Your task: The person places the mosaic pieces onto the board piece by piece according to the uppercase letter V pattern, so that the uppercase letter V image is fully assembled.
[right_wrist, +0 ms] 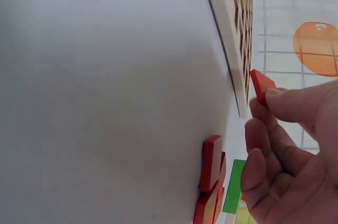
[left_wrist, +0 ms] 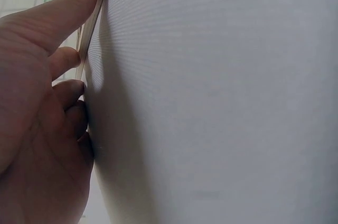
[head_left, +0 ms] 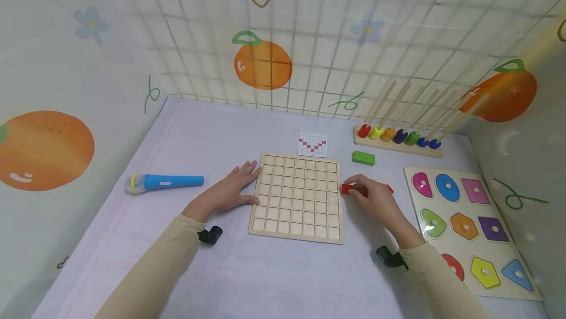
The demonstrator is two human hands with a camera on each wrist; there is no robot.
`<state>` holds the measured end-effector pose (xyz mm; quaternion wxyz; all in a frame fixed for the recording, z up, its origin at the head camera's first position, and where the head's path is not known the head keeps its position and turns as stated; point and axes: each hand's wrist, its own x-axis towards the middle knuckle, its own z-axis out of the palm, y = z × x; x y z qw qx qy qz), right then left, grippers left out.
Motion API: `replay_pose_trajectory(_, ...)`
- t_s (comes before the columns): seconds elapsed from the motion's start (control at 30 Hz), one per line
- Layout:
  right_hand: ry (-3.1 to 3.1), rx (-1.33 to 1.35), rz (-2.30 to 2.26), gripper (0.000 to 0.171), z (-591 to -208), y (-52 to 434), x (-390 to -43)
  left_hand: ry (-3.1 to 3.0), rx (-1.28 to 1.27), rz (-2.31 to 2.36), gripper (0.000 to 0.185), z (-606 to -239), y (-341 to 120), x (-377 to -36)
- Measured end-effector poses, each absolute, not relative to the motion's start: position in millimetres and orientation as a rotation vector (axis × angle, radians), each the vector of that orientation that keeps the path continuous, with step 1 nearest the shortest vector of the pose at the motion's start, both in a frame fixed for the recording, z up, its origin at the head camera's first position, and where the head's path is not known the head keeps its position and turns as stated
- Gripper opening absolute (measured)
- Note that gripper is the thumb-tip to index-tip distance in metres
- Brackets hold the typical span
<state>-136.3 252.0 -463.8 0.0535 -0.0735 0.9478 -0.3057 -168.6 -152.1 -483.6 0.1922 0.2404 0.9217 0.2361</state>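
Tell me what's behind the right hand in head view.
Loose red tiles on the table: a bit of red shows past the right hand, which covers the rest. The right wrist view shows several, overlapping, so exact count unclear.

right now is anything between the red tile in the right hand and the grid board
Nothing visible: the right hand pinches the red tile just right of the grid board; the left hand touches its left edge.

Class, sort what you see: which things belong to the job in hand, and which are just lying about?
Likely in the job:
grid board
red tile in the right hand
loose red tiles
pattern card

Apparently just lying about:
blue microphone
green block
beaded peg stand
shape puzzle board
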Motion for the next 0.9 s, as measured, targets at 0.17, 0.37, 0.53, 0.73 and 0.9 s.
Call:
replay_pose_trajectory(0.17,2.867,-0.218,-0.963,0.021,-462.2,248.6,-135.0,2.590,0.679,0.669,0.094,-483.1,-152.3,-168.3)
replay_pose_trajectory(0.37,2.842,-0.197,-0.995,0.022,-458.1,241.7,-132.5,2.597,0.696,0.668,0.094,-480.9,-152.6,-167.2)
replay_pose_trajectory(0.53,2.805,-0.193,-1.026,0.024,-454.2,234.8,-129.5,2.592,0.689,0.662,0.094,-481.0,-152.4,-167.3)
replay_pose_trajectory(0.73,2.788,-0.186,-1.053,0.024,-451.7,225.0,-125.5,2.594,0.704,0.664,0.095,-484.0,-152.8,-169.1)
replay_pose_trajectory(0.9,2.783,-0.190,-1.075,0.024,-452.2,216.3,-120.8,2.596,0.709,0.657,0.095,-485.7,-153.6,-169.9)
